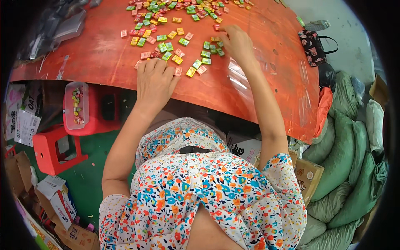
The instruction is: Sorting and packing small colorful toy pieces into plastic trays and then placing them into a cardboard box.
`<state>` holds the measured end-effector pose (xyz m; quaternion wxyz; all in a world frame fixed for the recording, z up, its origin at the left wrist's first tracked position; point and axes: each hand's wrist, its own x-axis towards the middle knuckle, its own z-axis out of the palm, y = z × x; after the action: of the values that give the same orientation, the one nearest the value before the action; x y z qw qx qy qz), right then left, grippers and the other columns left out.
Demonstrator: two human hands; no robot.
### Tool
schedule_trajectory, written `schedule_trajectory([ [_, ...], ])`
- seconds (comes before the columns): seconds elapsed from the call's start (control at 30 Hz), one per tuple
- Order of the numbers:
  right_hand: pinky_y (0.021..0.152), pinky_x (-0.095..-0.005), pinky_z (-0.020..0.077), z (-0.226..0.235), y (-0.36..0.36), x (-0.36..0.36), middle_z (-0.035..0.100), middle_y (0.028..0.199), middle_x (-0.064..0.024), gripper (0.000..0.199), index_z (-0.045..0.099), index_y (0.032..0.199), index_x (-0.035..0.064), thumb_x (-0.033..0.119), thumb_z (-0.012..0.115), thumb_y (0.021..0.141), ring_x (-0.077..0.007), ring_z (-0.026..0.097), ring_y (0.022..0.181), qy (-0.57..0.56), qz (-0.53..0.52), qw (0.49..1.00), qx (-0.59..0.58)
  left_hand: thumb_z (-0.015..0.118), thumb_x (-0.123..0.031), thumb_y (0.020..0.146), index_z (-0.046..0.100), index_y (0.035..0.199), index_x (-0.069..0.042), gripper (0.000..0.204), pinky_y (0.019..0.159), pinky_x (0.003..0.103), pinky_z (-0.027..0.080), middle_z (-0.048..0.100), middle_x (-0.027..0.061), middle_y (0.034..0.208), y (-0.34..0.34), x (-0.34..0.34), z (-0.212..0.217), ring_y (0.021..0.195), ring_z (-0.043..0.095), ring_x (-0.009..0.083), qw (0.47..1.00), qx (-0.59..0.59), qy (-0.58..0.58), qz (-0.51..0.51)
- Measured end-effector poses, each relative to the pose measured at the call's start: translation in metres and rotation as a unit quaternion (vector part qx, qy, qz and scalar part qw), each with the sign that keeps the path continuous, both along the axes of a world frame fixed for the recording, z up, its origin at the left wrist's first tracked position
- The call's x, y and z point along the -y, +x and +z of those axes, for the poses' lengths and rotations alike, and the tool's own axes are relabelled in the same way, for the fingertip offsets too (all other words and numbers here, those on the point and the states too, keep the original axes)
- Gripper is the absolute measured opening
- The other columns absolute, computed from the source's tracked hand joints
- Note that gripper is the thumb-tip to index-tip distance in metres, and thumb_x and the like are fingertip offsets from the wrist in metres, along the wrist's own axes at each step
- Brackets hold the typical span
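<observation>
On the orange-red wooden tabletop [104,58], the left hand [155,81] rests flat, fingers together, holding nothing. Small flat multicoloured wrapped candies [175,46] lie scattered just beyond: light, stiff, slippery, best pinched by edges. The right hand [235,41] pinches one.

Left hand [155,81] rests flat, knuckles up; right hand [236,41] reaches forward, fingers seemingly pinching.

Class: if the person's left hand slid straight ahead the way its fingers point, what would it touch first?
Probably the small wrapped candies scattered just beyond the left hand on the red table; a pink one already lies at its fingertips.
</observation>
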<state>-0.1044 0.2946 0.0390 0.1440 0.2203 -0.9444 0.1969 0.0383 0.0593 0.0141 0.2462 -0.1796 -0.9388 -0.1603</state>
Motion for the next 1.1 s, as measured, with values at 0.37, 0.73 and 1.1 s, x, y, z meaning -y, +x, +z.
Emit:
schedule_trajectory([
  [0.37, 0.081, -0.0395, 0.0519, -0.010, -0.049, 0.006, 0.068, 0.098, -0.0143, 0.034, 0.069, 0.105, 0.0052, 0.031, 0.067, 0.084, -0.0284, 0.067, 0.092, 0.081, 0.027, 0.995, 0.052, 0.069, -0.018, 0.079, 0.065, 0.091, -0.008, 0.017, 0.084, 0.039, 0.038, 0.059, 0.0028, 0.094, -0.014, 0.000, 0.004, 0.096, 0.054, 0.0215, 0.999, 0.007, 0.019, -0.044],
  [0.73, 0.072, -0.0375, 0.0506, -0.008, 0.091, 0.052, 0.063, 0.086, -0.0079, 0.036, 0.066, 0.095, 0.0068, 0.031, 0.080, 0.073, -0.0246, 0.063, 0.083, 0.021, 0.164, 0.986, -0.018, 0.069, -0.020, 0.082, 0.061, 0.094, -0.009, 0.019, 0.087, 0.040, 0.040, 0.060, 0.0058, 0.093, -0.001, 0.014, 0.008, 0.099, 0.054, 0.0241, 0.998, 0.059, 0.019, -0.013],
  [1.1, 0.074, -0.0402, 0.0515, -0.008, 0.107, 0.019, 0.063, 0.100, -0.0113, 0.034, 0.065, 0.106, 0.0065, 0.029, 0.073, 0.081, -0.0294, 0.063, 0.090, 0.010, 0.063, 0.997, 0.048, 0.070, -0.016, 0.076, 0.061, 0.099, -0.007, 0.027, 0.082, 0.041, 0.043, 0.062, 0.0079, 0.088, -0.014, 0.007, 0.014, 0.096, 0.058, 0.0270, 0.992, 0.076, 0.030, -0.096],
])
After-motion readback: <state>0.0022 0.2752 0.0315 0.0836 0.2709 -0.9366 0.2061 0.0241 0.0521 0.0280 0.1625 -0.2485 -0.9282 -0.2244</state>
